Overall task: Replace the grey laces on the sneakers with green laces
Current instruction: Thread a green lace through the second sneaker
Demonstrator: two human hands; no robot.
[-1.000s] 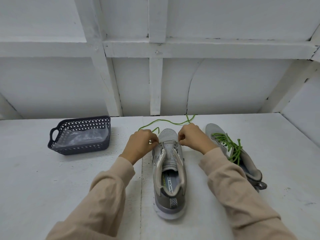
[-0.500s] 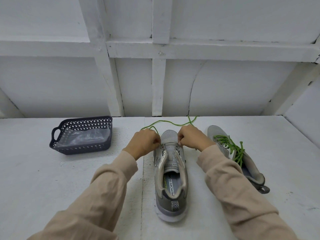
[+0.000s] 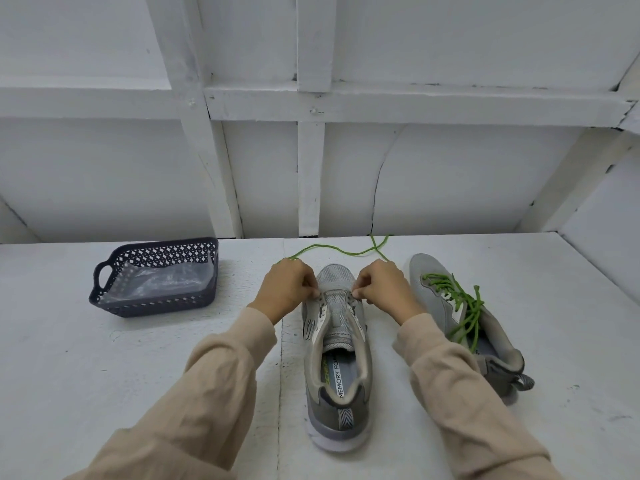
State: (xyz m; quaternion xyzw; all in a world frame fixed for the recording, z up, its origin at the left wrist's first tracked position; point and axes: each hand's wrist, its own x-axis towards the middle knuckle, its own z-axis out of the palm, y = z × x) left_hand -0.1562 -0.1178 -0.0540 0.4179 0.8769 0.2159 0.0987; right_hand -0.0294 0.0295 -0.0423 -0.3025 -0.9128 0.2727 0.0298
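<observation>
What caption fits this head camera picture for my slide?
The left hand and right hand pinch a green lace at the front eyelets of one sneaker; the other sneaker already has green laces.

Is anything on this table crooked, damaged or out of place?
Only the sneaker on the right: it leans sideways, angled away from the middle sneaker, and its green laces hang loose, untied. Nothing looks spilled or damaged.
</observation>
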